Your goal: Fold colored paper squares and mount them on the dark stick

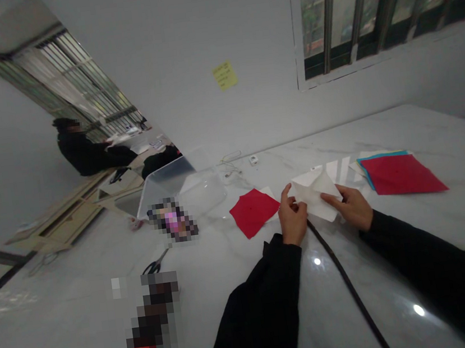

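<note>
A square of white paper with creases is held up between both hands over the table. My left hand pinches its left edge with curled fingers. From the right, my right hand grips the sheet, thumb on its face and fingers behind. A long dark stick slants across the tabletop, its upper end by my left fingers and the paper's lower edge; whether the left hand also grips it I cannot tell. Just left of that hand lies a red paper sheet with white paper beneath.
A stack of coloured paper lies to the right on the marble-patterned table. At left are black-handled scissors, a pixelated phone-like object, a pixelated dark item and a clear plastic bin. A person sits far left.
</note>
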Demonstrator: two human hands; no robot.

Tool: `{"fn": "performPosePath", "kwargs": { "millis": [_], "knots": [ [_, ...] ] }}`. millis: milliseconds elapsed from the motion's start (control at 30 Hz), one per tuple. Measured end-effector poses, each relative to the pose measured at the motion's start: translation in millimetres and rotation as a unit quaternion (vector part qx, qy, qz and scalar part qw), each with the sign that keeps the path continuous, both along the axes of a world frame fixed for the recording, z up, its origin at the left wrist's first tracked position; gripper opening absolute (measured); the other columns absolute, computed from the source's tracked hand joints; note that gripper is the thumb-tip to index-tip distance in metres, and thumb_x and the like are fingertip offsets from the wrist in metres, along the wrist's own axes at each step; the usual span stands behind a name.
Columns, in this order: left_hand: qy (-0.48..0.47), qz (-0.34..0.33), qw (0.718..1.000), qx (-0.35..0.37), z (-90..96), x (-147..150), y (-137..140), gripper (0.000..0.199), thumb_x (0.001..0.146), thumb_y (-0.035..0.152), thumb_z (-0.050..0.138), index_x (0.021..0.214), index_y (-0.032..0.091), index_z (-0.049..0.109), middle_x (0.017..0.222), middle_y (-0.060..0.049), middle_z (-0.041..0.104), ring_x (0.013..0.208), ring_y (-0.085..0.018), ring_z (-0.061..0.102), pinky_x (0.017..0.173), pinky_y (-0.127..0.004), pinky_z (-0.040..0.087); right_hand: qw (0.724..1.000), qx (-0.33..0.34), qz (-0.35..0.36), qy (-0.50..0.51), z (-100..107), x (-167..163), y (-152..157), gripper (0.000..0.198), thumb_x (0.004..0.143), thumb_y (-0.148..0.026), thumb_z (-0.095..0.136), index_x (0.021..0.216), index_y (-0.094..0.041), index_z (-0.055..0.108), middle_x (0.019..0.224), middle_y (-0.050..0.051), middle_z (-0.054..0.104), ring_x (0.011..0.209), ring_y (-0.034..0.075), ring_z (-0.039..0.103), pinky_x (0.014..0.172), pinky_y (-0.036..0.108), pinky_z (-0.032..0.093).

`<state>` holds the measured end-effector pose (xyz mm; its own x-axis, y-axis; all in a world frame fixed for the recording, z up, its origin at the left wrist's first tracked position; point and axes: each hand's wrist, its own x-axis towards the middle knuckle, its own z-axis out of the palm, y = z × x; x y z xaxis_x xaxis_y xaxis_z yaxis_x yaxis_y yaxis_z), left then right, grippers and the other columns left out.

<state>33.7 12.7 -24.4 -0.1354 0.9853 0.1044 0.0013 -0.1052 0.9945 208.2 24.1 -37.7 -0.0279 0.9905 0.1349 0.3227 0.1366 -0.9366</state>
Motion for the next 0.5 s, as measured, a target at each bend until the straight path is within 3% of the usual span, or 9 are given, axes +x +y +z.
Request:
{"fn": "performPosePath", "kwargs": {
  "millis": [100, 167, 367, 500],
  "knots": [
    [0.017, 0.008, 1.000, 0.003, 4.6, -1.0, 0.2, 0.026, 0.078, 0.018, 0.059, 0.103, 0.017, 0.065, 0.061, 0.003, 0.057, 0.051, -0.011, 0.052, 0.050, -0.021, 0.039, 0.999, -0.007, -0.017, 0.038, -3.7, 1.9, 2.1, 0.049, 0.083, -0.065, 0.057, 0.087, -0.019, 0.071, 0.071, 0.003, 0.071, 0.062, 0.022, 0.065, 0.051, 0.029, 0.053],
    [0.008, 0.014, 1.000, 0.007, 6.3, -1.3, 0.1, 0.019, 0.079, 0.020, 0.060, 0.097, 0.017, 0.065, 0.059, 0.003, 0.056, 0.051, -0.011, 0.052, 0.050, -0.021, 0.039, 0.996, -0.012, -0.035, 0.085, -4.3, 3.3, 3.6, 0.053, 0.082, -0.070, 0.055, 0.077, -0.018, 0.068, 0.064, 0.003, 0.067, 0.057, 0.019, 0.062, 0.049, 0.028, 0.052],
    [-0.051, 0.028, 0.998, 0.014, 2.9, -3.5, 3.3, 0.039, 0.078, 0.025, 0.066, 0.114, 0.020, 0.053, 0.068, 0.003, 0.062, 0.052, -0.011, 0.055, 0.053, -0.021, 0.042, 0.980, -0.031, -0.066, 0.184, 2.4, 3.9, 4.1, 0.060, 0.076, -0.074, 0.060, 0.063, -0.016, 0.062, 0.059, 0.006, 0.062, 0.052, 0.016, 0.058, 0.045, 0.026, 0.050],
    [-0.096, 0.029, 0.995, 0.003, 1.7, -4.1, 4.7, 0.041, 0.072, 0.030, 0.074, 0.099, 0.023, 0.044, 0.077, 0.001, 0.066, 0.056, -0.011, 0.059, 0.055, -0.021, 0.045, 0.980, -0.035, -0.059, 0.185, 2.0, 2.1, 3.9, 0.050, 0.074, -0.067, 0.067, 0.069, -0.017, 0.063, 0.060, 0.003, 0.062, 0.050, 0.014, 0.056, 0.045, 0.026, 0.051]
  ]
}}
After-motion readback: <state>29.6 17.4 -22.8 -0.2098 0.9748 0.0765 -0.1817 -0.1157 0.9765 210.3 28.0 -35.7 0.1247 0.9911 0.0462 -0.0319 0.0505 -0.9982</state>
